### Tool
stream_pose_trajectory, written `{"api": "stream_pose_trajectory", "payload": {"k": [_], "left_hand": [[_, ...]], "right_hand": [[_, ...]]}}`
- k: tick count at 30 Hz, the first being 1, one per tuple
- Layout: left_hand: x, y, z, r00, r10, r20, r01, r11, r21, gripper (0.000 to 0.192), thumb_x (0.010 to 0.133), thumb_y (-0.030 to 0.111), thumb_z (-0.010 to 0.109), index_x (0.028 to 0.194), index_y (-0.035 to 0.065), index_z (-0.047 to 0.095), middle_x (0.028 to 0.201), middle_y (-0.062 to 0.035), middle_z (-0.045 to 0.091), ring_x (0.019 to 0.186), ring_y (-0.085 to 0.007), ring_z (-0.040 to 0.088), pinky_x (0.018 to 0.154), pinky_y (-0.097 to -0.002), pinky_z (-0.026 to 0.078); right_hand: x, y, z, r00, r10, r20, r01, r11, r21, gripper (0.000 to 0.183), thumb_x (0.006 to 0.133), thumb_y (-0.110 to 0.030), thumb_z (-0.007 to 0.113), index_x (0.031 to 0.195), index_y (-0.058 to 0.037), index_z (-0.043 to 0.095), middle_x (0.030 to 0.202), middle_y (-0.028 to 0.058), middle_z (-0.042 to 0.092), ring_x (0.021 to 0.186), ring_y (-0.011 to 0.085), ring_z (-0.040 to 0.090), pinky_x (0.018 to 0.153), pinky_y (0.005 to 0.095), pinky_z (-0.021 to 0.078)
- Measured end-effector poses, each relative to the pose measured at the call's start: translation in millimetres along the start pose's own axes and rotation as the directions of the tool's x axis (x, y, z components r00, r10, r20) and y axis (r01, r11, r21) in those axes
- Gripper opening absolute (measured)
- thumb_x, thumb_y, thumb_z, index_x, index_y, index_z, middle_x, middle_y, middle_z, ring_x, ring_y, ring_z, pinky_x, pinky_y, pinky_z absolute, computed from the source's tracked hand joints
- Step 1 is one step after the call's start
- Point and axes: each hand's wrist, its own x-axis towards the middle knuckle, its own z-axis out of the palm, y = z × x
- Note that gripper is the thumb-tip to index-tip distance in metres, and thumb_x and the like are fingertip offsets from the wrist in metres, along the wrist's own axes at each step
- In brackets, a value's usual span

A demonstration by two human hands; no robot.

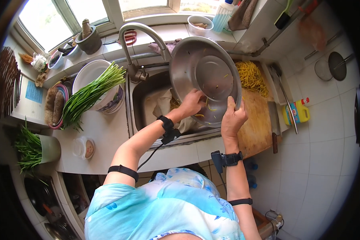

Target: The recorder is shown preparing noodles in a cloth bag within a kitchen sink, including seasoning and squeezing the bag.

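A large stainless steel basin (214, 75) is tilted over the sink (142, 117), its inside facing me, with a few yellow and green shreds stuck to it. My right hand (234, 115) grips its lower right rim, thumb on the inner side. My left hand (193, 103) reaches into the lower left of the basin, fingers curled against the wall near some shreds; whether it holds any is hidden. Under the basin, a pale cloth (163, 105) lies in the sink with some yellowish shreds showing at it, partly covered by the basin and my left hand.
Yellow shreds (252, 76) are heaped on a wooden cutting board (253, 129) at right, beside a cleaver (274, 123). The faucet (132, 54) arches close to the basin's left rim. Green chives (93, 93) lie across a white bucket (88, 72) at left.
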Motion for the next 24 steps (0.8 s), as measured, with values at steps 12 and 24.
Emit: {"api": "stream_pose_trajectory", "payload": {"k": [12,24], "left_hand": [[-21.7,17.0,-13.2,0.919,0.238,0.315,-0.195,0.967,-0.161,0.011,0.077,0.007,0.067,0.081,0.0021,0.057,0.085,-0.0125,0.055,0.084,-0.0323,0.053,0.072,-0.0395,0.044],[-27.4,1.1,-50.1,0.994,0.043,0.102,-0.060,0.984,0.169,0.012,0.076,0.007,0.068,0.088,0.0041,0.064,0.093,-0.0132,0.060,0.091,-0.0347,0.057,0.077,-0.0411,0.048]], "right_hand": [[6.0,-4.0,-1.5,1.000,-0.020,-0.018,0.018,0.998,-0.059,0.037,0.091,-0.019,0.064,0.115,0.0079,0.061,0.106,0.0251,0.066,0.094,0.0394,0.065,0.080,0.0403,0.0517],[6.7,-5.2,-3.7,0.999,-0.047,-0.001,0.047,0.999,0.014,0.036,0.090,-0.017,0.064,0.116,0.0073,0.061,0.105,0.0234,0.066,0.092,0.0383,0.065,0.078,0.0391,0.0521]]}}
